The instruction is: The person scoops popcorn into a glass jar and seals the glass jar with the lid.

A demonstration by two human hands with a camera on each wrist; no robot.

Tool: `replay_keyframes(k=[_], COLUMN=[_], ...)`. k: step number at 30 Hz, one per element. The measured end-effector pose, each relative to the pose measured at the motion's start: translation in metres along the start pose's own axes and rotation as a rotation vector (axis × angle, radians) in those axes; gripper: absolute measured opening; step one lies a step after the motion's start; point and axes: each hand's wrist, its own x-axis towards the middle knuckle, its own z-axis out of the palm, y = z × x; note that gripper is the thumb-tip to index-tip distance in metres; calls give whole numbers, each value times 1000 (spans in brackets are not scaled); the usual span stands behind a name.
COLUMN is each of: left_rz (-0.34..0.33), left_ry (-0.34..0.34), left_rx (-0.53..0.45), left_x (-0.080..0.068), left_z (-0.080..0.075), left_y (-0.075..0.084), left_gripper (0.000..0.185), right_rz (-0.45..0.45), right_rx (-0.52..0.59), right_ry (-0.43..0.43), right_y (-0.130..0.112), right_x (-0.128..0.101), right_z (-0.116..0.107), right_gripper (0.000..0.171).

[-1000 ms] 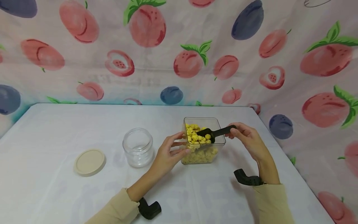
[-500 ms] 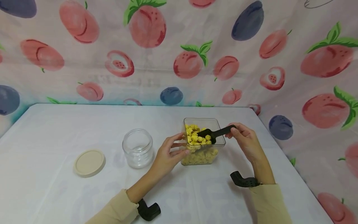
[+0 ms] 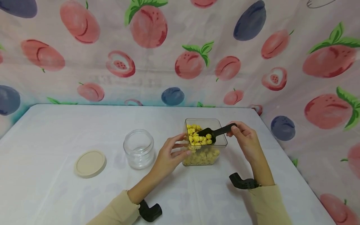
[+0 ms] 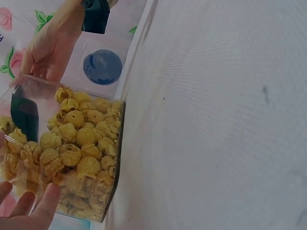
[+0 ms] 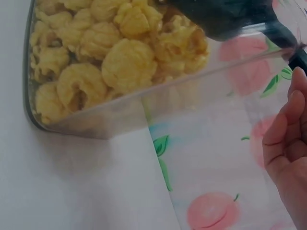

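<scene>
A clear square container (image 3: 221,144) (image 4: 118,143) (image 5: 158,98) holding yellow popcorn (image 3: 197,138) (image 4: 81,143) (image 5: 124,62) stands on the white table (image 3: 84,125). My right hand (image 3: 244,141) (image 5: 288,143) pinches the handle of a black scoop (image 3: 216,132) (image 5: 230,17), whose bowl lies in the popcorn. My left hand (image 3: 171,153) (image 4: 29,211) steadies the container's left wall with its fingertips (image 3: 184,144). An empty glass jar (image 3: 139,148) stands to the left of that hand, and its beige lid (image 3: 90,163) lies flat further left.
A fruit-patterned cloth (image 3: 180,53) hangs behind and to the right of the table. Black wrist mounts (image 3: 150,211) sit on both cream sleeves. The table's right edge runs close to the container.
The scoop's bowl has tipped slightly deeper into the popcorn and my right hand has shifted a little left. The left hand, jar and lid have stayed put.
</scene>
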Motion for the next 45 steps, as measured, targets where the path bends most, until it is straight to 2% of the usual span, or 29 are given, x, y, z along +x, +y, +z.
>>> replay_keyframes(k=[4,10,19,27,45], left_rz=[0,-1,3,-1,-3], left_ry=[1,0,2,2,3], left_rx=[7,5,1,9,10], left_x=[0,-1,-1,-1,-1], left_z=[0,1,1,1,1], left_y=[0,1,1,0,1], left_gripper=[59,59,59,58,58], right_rz=[-4,42,155,226,246], right_rx=[41,174,145,268,383], right_ry=[-23,-33,-48,-19,13], right_y=[-3,-6,-18,-18,-19], right_x=[-1,-2,-2,0,0], right_z=[-1,0,3,-5,-12], right_gripper=[19,20,16,23,24])
